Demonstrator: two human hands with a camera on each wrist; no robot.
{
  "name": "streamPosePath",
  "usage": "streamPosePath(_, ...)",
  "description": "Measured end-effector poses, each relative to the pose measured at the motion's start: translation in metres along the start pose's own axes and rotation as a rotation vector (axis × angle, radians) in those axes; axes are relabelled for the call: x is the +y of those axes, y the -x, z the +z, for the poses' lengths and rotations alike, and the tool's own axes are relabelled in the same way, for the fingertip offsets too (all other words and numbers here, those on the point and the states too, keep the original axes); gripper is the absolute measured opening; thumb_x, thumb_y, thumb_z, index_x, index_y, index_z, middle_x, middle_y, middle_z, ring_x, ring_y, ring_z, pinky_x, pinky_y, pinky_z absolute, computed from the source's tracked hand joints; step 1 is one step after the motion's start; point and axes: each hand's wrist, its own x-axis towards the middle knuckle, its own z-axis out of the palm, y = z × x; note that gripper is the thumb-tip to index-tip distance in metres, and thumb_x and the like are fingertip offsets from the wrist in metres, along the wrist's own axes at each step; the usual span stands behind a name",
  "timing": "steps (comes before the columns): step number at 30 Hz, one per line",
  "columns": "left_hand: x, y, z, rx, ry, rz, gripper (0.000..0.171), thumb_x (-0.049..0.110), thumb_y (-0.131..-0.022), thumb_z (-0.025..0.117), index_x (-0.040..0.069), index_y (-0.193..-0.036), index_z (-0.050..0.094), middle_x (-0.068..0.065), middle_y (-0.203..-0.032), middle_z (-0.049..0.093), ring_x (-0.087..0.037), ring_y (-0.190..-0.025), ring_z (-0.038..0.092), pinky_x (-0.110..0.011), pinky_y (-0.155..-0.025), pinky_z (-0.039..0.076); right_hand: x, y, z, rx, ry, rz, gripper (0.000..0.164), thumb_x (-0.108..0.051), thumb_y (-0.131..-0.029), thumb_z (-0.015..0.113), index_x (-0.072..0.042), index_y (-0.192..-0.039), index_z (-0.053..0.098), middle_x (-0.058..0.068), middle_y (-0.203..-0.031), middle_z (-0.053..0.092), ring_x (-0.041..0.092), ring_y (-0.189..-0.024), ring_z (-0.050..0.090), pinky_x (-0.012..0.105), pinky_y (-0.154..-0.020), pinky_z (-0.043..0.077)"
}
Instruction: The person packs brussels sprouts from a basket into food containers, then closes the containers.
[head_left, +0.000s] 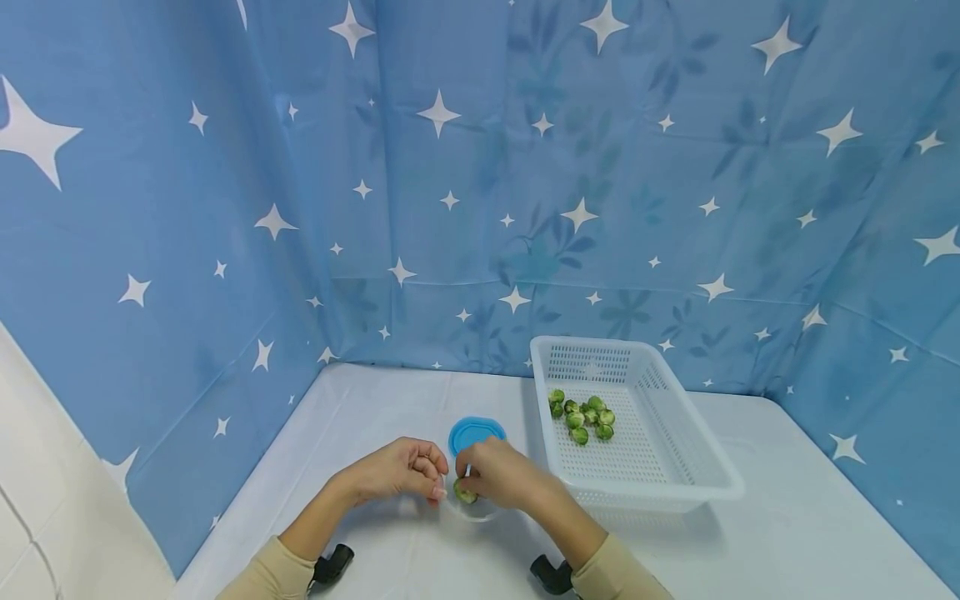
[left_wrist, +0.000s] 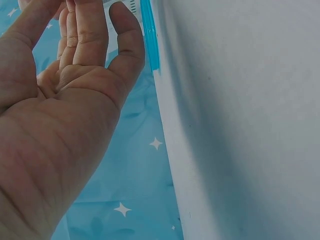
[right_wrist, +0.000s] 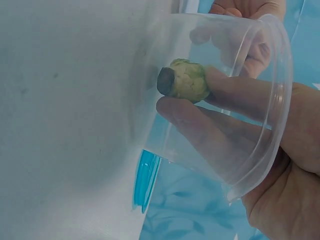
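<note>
A clear round plastic tub (right_wrist: 215, 150) stands upright on the white table, its rim nearest the head camera. My right hand (head_left: 498, 475) reaches down into it and pinches a green Brussels sprout (right_wrist: 189, 82) between thumb and finger, close to the tub's bottom. The sprout's dark cut stem end faces down. My left hand (head_left: 405, 471) is at the tub's left side, thumb and fingers at its rim; the exact contact is partly hidden. In the left wrist view, the left hand's little finger (left_wrist: 127, 42) stands apart from the others.
A blue lid (head_left: 476, 432) lies just behind the tub. To the right, a white perforated basket (head_left: 652, 442) holds several Brussels sprouts (head_left: 581, 419) at its left side. Blue star-patterned cloth (head_left: 465, 233) hangs behind the white table (head_left: 375, 550).
</note>
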Motion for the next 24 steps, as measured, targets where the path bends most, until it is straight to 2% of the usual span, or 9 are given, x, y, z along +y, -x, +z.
streamPosePath(10, 0.0002, 0.0001, 0.0006, 0.003, -0.013, 0.001, 0.048, 0.013, -0.09, 0.082, -0.013, -0.123, 0.057, -0.003, -0.087, 0.076, -0.019, -0.083, 0.074, -0.035, -0.088, 0.058, 0.0034, -0.0015, 0.0042, 0.012, 0.016, 0.008, 0.005, -0.011, -0.093, 0.079, -0.015, -0.091, 0.077, -0.008, -0.081, 0.073, -0.005, -0.067, 0.058, 0.014, -0.06, 0.05)
streamPosePath(19, -0.0003, 0.0003, 0.0015, 0.011, -0.027, 0.004, 0.047, 0.013, -0.09, 0.082, -0.013, -0.122, 0.058, -0.001, -0.086, 0.076, -0.017, -0.082, 0.073, -0.035, -0.084, 0.059, 0.0024, -0.0001, 0.0046, 0.021, 0.021, 0.004, 0.001, -0.013, -0.093, 0.079, -0.013, -0.092, 0.08, -0.007, -0.085, 0.076, -0.004, -0.073, 0.062, 0.014, -0.064, 0.051)
streamPosePath(24, 0.0011, 0.0006, 0.0016, 0.009, -0.027, 0.003, 0.049, 0.013, -0.09, 0.082, -0.014, -0.123, 0.057, -0.001, -0.086, 0.076, -0.018, -0.082, 0.073, -0.035, -0.082, 0.058, 0.0016, -0.0003, 0.0043, 0.024, 0.037, 0.019, 0.004, -0.014, -0.092, 0.081, -0.012, -0.096, 0.079, -0.006, -0.085, 0.076, -0.004, -0.071, 0.061, 0.013, -0.061, 0.05)
